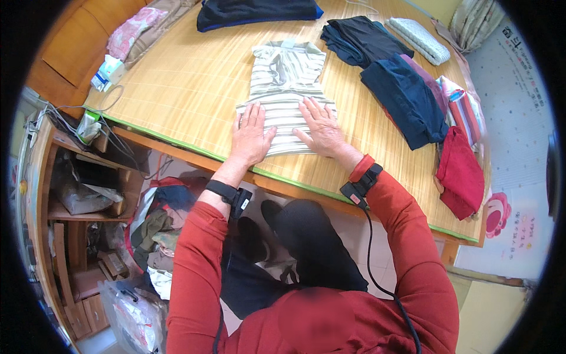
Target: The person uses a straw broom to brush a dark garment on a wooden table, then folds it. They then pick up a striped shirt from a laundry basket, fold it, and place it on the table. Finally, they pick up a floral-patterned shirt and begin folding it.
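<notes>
A striped shirt (286, 112) in white and grey-green lies on the bamboo mat (183, 88) before me, its sides folded in and its collar at the far end. Flat on its near left part rests my left hand (251, 134), fingers extended. My right hand (321, 127) presses on the near right part with its fingers spread. Neither hand grips anything. Both wrists wear black straps with small boxes, and a cable runs from the right one.
Folded dark trousers (365, 38), navy clothing (407, 100), a red garment (460, 171) and a light quilted piece (418, 40) line the right side. Dark folded cloth (256, 13) lies at the far edge. Left below are a clothes-filled bag (162, 236) and a wooden shelf (88, 212).
</notes>
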{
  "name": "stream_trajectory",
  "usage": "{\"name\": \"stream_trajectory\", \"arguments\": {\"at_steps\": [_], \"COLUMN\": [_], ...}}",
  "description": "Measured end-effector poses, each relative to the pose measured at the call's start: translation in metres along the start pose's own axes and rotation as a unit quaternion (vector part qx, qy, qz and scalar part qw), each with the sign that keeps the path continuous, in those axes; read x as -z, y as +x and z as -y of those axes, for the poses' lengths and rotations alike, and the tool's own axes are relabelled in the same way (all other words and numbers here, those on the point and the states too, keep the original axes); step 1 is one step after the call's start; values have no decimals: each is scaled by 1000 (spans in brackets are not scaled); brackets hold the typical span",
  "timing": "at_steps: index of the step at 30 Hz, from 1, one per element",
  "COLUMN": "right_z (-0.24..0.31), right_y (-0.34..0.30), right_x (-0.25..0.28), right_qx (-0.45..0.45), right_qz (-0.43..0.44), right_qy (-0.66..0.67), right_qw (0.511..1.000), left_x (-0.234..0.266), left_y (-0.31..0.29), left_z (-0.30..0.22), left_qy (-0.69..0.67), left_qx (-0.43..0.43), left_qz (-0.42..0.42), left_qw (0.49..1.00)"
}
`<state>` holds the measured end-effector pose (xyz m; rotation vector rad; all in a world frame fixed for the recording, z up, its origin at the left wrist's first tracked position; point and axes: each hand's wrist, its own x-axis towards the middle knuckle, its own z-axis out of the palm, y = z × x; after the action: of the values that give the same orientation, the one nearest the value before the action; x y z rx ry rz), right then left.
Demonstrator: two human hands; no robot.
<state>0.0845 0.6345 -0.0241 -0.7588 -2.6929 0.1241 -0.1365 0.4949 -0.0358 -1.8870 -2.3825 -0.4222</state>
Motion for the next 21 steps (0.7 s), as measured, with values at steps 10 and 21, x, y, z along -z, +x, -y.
{"name": "stream_trajectory", "arguments": {"at_steps": [10, 21], "right_z": [5, 12], "right_y": [-43, -115], "right_x": [46, 99], "right_qx": [99, 116], "right_qz": [46, 145], "right_qy": [39, 77], "right_qw": [993, 980], "left_x": [44, 68], "left_y": [-40, -113], "left_z": [-18, -58], "left_qy": [-19, -119], "left_qx": [-136, -200], "left_qz": [44, -13], "left_qw": [990, 973]}}
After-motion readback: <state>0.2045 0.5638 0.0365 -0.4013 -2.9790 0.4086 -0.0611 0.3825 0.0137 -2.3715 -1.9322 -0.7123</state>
